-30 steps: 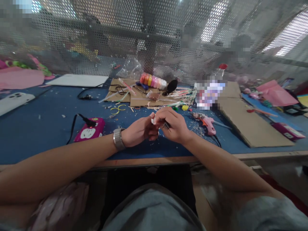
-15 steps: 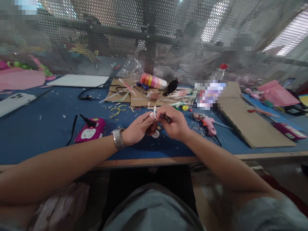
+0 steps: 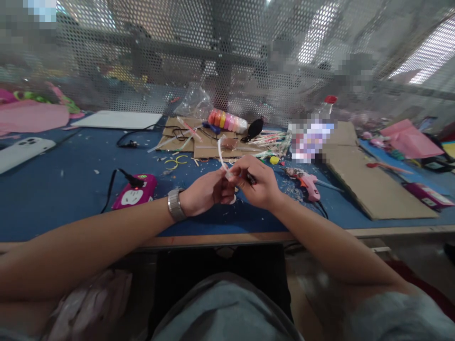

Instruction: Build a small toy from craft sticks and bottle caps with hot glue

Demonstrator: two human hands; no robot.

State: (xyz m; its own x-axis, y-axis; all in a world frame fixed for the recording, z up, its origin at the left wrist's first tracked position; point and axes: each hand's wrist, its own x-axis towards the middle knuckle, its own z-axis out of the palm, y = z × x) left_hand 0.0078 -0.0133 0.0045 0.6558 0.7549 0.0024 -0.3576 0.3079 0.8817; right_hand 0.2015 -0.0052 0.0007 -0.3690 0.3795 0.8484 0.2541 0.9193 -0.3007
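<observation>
A thin, curved white strip [image 3: 221, 152] rises from between my two hands, its free end bent up over the table. My left hand [image 3: 205, 193], with a metal watch on the wrist, is closed with its fingertips at the lower end of the strip. My right hand [image 3: 256, 182] pinches the same end, fingers touching the left ones. Something small, dark and reddish [image 3: 251, 179] shows within my right hand; its kind cannot be made out. Partly hidden below the hands is a white disc [image 3: 232, 199] on the blue table [image 3: 199, 220].
A purple power strip [image 3: 132, 195] with a black plug lies left. To the right are a pink glue gun [image 3: 310, 184] and a cardboard sheet [image 3: 377, 189]. Behind are cardboard pieces, colourful tubs [image 3: 227, 121], thin sticks [image 3: 272, 142] and a red-capped bottle [image 3: 330, 100]. A phone [image 3: 24, 151] lies far left.
More of the white strip now stands out above my hands, curving up and left. My left fingers have shifted slightly down, and the white disc is more covered.
</observation>
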